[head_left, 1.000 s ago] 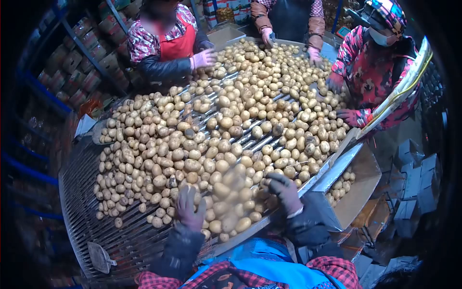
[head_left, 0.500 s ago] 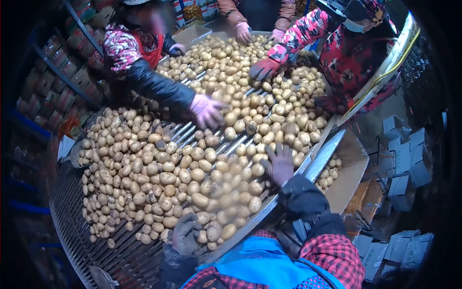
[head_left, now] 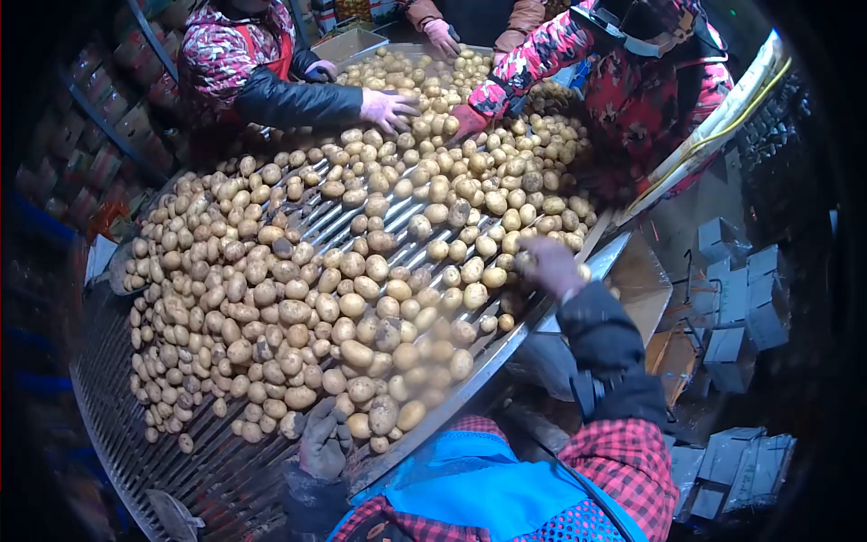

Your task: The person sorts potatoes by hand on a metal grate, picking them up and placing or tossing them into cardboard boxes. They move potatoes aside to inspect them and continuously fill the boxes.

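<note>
Light-brown potatoes (head_left: 271, 312) lie in a broad heap over a slatted metal grading table (head_left: 217, 479). My left hand (head_left: 323, 441), in a dirty grey glove, is at the near edge of the heap, its fingers loosely bent and apart, with potatoes just beyond and beside it. My right hand (head_left: 553, 266), in a purple-grey glove, reaches over the potatoes by the table's right rim (head_left: 506, 348). Its fingers are smeared by motion, and I cannot tell whether they hold a potato. Bare slats show between the potatoes left of it.
Across the table, a co-worker's pink-gloved hand (head_left: 388, 108) and another's red-gloved hand (head_left: 467, 120) reach into the potatoes. A third person's gloved hand (head_left: 442, 38) is at the far end. A chute (head_left: 639, 287) adjoins the right rim; white boxes (head_left: 768, 312) stand beyond it.
My right hand has moved up and right along the rim. Potatoes near it have shifted, baring more slats. The co-worker's pink-gloved hand has drawn back toward the far side. The view has shifted slightly.
</note>
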{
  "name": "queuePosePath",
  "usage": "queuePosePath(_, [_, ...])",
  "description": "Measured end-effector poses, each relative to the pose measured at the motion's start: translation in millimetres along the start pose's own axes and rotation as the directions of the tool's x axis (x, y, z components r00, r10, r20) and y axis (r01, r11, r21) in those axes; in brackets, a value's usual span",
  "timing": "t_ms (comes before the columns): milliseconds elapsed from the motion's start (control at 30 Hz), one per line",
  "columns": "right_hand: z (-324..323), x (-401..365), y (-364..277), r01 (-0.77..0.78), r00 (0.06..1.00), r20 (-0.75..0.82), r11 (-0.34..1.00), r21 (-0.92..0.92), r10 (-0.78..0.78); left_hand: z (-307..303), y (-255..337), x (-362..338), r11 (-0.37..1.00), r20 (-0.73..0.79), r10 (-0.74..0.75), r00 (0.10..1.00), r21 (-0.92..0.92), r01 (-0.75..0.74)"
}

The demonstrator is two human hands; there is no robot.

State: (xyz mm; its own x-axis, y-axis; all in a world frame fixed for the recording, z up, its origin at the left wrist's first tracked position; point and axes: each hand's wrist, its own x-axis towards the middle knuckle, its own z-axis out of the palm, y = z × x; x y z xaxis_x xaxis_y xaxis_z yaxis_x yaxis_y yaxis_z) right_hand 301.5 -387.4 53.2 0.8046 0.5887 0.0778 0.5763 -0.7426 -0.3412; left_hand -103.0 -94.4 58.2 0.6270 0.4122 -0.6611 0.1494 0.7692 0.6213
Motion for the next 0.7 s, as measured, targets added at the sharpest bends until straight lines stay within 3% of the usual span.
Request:
queuePosePath(33, [2, -23, -18, 0.124, 0.992, -0.014, 0.992, 0.020, -0.124, 0, -3, 0, 1.000, 0.001, -0.002, 1.000, -0.008, 0.002])
queuePosePath(67, [-9, -42, -53, 0.103, 0.989, 0.097, 0.987, 0.123, -0.115, 1, -7, 0, 0.995, 0.120, 0.029, 0.992, 0.090, -0.040])
queuePosePath(100, [5, -63, -71, 0.152, 0.984, 0.085, 0.986, 0.062, -0.157, 4, -9, 2, 0.979, 0.248, 0.049, 0.967, 0.181, -0.096])
queuePosePath(167, [42, -88, -81, 0.279, 0.946, 0.160, 0.960, 0.041, -0.282, 26, -8, -1, 0.986, 0.230, -0.023, 0.973, 0.166, -0.016])
queuePosePath(233, [62, -103, -84, 0.194, 0.975, 0.119, 0.979, -0.066, -0.186, 37, -8, 2, 0.978, 0.221, -0.108, 0.969, 0.197, 0.064])
queuePosePath(300, [52, -98, -79, 0.095, 0.986, 0.139, 0.995, 0.009, -0.096, 34, -14, 11, 0.973, 0.238, -0.059, 0.970, 0.230, 0.002])
queuePosePath(367, [41, -94, -62, -0.159, 0.983, -0.119, 0.971, -0.177, 0.140, 30, -15, 15, 0.973, 0.239, -0.032, 0.971, 0.229, -0.024])
queuePosePath(500, [70, -59, 24, -0.182, 0.967, -0.212, 0.963, -0.199, 0.139, 29, -12, 16, 0.966, 0.213, 0.016, 0.977, 0.250, -0.070])
queuePosePath(533, [74, -37, 43, -0.216, 0.963, -0.207, 0.955, -0.202, 0.174, 22, -18, 21, 0.810, 0.394, 0.179, 0.901, 0.461, -0.363])
queuePosePath(567, [76, -18, 58, -0.255, 0.956, -0.199, 0.946, -0.201, 0.215, 17, -21, 22, 0.535, 0.592, 0.254, 0.765, 0.573, -0.621])
queuePosePath(633, [67, 11, 79, -0.232, 0.948, -0.248, 0.967, -0.108, 0.199, 23, -15, 24, 0.493, 0.632, 0.236, 0.738, 0.576, -0.651])
queuePosePath(700, [48, 17, 56, -0.265, 0.941, -0.265, 0.946, -0.187, 0.211, 30, -9, 21, 0.458, 0.658, 0.222, 0.719, 0.581, -0.673])
